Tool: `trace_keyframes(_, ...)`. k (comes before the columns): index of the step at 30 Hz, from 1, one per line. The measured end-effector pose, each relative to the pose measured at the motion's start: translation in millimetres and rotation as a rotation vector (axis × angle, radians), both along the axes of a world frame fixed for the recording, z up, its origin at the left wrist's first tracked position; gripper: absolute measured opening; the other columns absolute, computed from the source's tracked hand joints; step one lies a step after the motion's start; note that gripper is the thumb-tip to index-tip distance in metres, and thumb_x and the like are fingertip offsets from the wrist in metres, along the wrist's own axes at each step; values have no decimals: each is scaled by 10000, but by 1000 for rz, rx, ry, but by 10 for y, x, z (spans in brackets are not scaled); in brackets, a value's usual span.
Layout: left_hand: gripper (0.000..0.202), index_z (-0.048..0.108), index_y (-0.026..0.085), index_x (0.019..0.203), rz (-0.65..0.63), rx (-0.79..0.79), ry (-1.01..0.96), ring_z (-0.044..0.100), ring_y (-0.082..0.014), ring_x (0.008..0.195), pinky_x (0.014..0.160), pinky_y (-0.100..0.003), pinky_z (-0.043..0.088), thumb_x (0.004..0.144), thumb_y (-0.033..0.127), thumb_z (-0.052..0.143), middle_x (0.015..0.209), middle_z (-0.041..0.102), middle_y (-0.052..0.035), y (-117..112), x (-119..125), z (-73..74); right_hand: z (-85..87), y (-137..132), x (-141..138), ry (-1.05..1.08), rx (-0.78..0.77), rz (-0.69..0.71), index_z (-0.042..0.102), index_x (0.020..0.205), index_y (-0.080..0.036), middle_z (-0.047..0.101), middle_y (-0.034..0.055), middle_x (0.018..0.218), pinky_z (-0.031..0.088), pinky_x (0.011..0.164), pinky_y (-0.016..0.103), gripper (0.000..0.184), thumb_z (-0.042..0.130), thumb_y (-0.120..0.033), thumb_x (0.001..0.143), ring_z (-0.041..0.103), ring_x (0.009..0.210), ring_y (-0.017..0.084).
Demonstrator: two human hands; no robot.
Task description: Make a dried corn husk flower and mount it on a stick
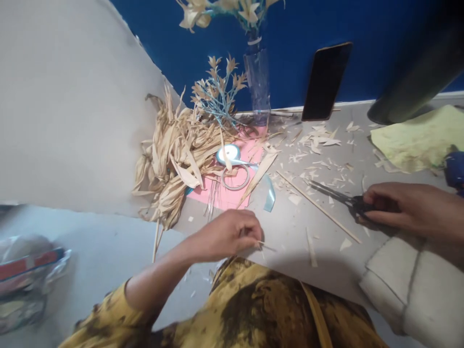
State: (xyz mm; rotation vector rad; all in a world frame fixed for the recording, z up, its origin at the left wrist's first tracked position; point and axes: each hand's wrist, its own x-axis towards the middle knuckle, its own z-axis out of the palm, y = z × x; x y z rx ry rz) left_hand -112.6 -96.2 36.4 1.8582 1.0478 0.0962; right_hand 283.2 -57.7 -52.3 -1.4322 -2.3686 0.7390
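My left hand is closed near the front edge of the table, fingertips pinched. A short, thin pale strip sticks out from between them; its exact kind is too small to tell. At the right, my right hand is closed round the handles of dark scissors, whose blades point left over the table. A thin wooden stick lies slantwise between my hands. Beyond my left hand are thin wires, a ring-shaped roll of tape and a light blue ribbon spool with its loose end trailing.
Dried corn husks are heaped at left on pink paper. Behind stand husk flowers, a clear bottle vase, a phone and a dark cylinder. Husk scraps, yellow cloth and whitish folded fabric lie about.
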Motion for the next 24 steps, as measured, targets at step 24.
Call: trace_keyframes(24,213,625,157,804,443,-290,-540,581,-125,573,552,-245,428,757,319,755,746,716,-67,586,1065,-206,611,-191,-894,663,-199,-506,703,695,-188,545,-27,508,293,426,236,324,671,-479,834,404,448,102)
